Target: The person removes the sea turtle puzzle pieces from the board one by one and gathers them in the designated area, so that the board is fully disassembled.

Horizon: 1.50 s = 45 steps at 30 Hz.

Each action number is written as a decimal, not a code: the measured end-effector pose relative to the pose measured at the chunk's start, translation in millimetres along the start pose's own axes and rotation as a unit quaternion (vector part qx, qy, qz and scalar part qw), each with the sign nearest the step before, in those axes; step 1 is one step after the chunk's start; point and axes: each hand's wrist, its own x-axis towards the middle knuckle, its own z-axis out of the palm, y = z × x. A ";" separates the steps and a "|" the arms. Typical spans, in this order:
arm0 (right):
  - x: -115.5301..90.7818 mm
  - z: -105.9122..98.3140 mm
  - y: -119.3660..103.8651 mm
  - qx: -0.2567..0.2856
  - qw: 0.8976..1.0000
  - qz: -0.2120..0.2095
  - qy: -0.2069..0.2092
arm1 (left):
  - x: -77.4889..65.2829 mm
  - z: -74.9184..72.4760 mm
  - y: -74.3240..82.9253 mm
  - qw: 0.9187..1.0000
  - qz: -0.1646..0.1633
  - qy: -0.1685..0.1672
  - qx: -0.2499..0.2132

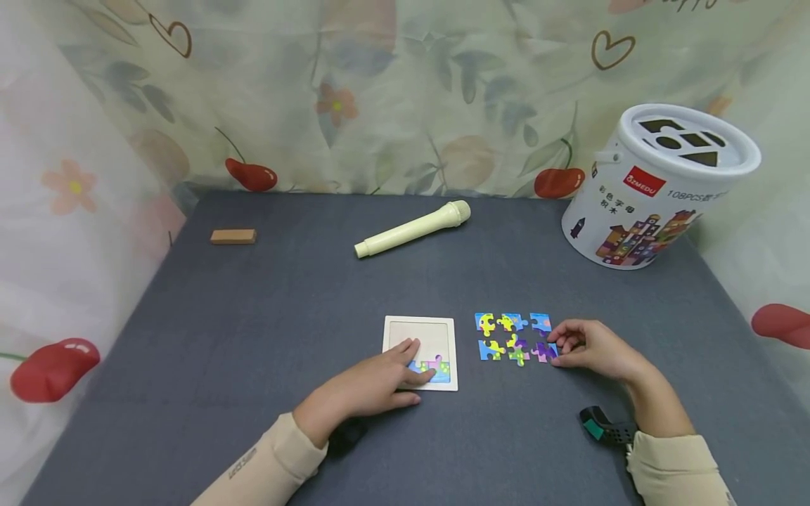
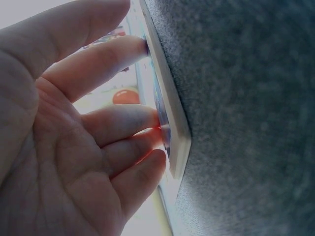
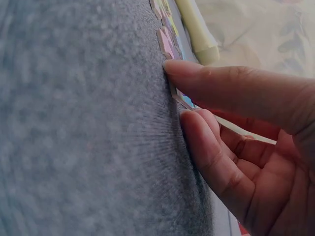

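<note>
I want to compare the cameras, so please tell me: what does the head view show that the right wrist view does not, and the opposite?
Only the head view shows the left hand, the pale square puzzle tray and the tan rectangular wooden block.
Only the right wrist view shows the palm of the right hand and the side edges of the thin multicoloured jigsaw pieces.
Both share that right hand, some of those pieces, the cream-coloured microphone and the dark grey tabletop.
</note>
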 end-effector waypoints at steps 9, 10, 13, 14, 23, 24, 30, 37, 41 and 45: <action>0.5 -0.2 -2.8 -0.006 1.000 -0.015 0.001 | -2.2 -1.9 -0.2 1.000 -0.005 -0.001 -0.004; 0.2 -0.3 -3.5 -0.009 1.000 -0.017 0.003 | -3.2 -2.3 -0.7 1.000 -0.003 0.000 -0.009; -0.4 -1.4 -7.0 -0.027 0.999 -0.019 0.019 | -8.1 -3.8 -3.7 1.000 -0.011 0.002 -0.024; -0.3 -1.8 -8.8 -0.034 0.999 -0.020 0.026 | -10.2 -4.3 -5.2 0.999 -0.014 0.003 -0.032; 21.5 7.2 -42.0 -0.074 0.995 -0.059 0.021 | -25.6 -6.9 -22.4 0.998 -0.022 0.033 -0.051; 26.0 10.4 -46.6 -0.078 0.995 -0.066 0.015 | -26.0 -7.2 -24.0 0.998 -0.027 0.037 -0.052; 50.5 31.5 -74.1 -0.084 0.991 -0.099 -0.019 | -26.1 -7.5 -29.9 0.996 -0.057 0.046 -0.056; 71.1 54.7 -106.5 -0.065 0.988 -0.129 -0.047 | -23.9 -4.0 -30.8 0.995 -0.073 0.036 -0.055; 81.5 69.8 -122.7 -0.072 0.984 -0.150 -0.064 | -23.0 -3.7 -30.5 0.995 -0.077 0.035 -0.048; 90.3 86.5 -136.3 -0.081 0.980 -0.157 -0.087 | -22.2 -3.9 -30.9 0.995 -0.082 0.032 -0.045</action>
